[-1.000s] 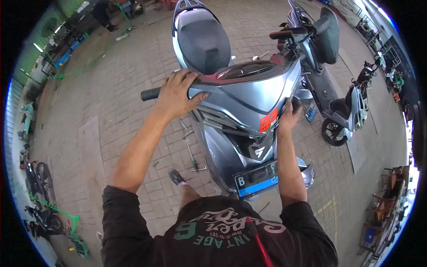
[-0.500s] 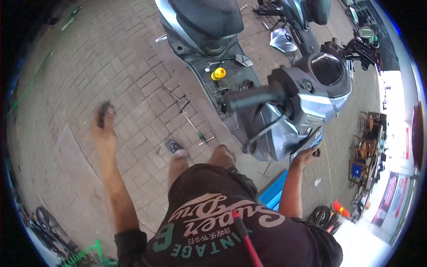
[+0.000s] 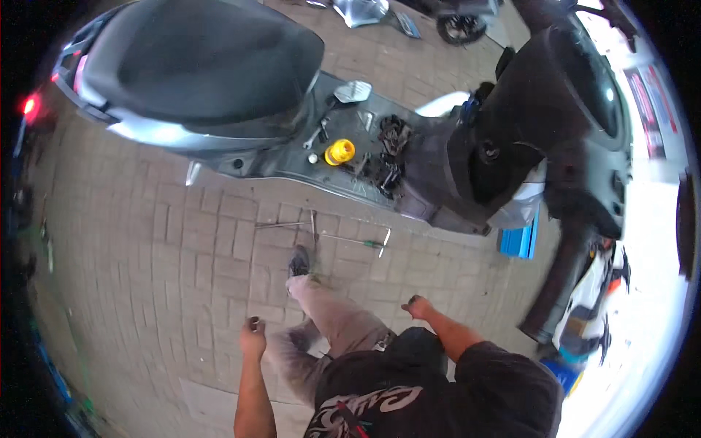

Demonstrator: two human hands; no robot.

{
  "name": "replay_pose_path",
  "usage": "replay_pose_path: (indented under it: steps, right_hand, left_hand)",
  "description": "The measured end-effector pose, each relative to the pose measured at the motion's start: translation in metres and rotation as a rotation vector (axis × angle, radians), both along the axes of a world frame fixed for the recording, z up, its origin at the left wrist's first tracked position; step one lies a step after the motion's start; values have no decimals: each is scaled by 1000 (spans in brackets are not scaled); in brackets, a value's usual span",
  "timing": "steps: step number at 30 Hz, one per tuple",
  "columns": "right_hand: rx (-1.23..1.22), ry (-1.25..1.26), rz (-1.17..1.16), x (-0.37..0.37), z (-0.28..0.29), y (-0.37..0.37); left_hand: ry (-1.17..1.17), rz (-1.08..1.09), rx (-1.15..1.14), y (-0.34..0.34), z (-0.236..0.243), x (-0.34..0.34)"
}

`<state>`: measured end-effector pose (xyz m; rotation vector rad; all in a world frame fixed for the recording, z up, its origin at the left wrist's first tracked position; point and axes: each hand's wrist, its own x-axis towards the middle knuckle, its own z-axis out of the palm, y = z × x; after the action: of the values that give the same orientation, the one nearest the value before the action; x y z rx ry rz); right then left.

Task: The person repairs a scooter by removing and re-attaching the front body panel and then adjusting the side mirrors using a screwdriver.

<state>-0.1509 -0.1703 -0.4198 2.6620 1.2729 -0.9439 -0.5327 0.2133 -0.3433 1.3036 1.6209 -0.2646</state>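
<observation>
While scooter [image 3: 431,171] runs off-frame, left hand [image 3: 253,337], right hand [image 3: 419,307] curl fingers; whether pinching anything, cannot tell.

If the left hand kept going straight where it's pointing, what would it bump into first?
The left hand would probably meet the scooter first, on its side below the seat. It seems to be above the paving, though depth is hard to judge.

The person wears a loose black shirt [image 3: 504,387] with a short, wide sleeve [image 3: 483,356] and pale, curving script [image 3: 401,398] printed on it. A slim red-and-dark object [image 3: 352,420] lies against the chest. One dark shoe [image 3: 298,261] shows, blurred.
</observation>
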Motion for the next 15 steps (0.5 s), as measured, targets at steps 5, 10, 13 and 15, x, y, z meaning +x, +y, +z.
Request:
replay_pose_path:
  steps: [5, 10, 13, 15]
  right_hand:
    - [-422, 325, -688, -44, -47, 113]
    - [-473, 288, -652, -55, -171, 137]
    - [-528, 230, -710, -28, -254, 144]
    - [-592, 217, -714, -7, -293, 155]
  left_hand:
    - [-6, -198, 160, 60, -30, 10]
    - [-234, -475, -23, 67, -108, 85]
    - [-478, -615, -25, 65, -168, 138]
    - [-699, -885, 135, 72, -180, 195]
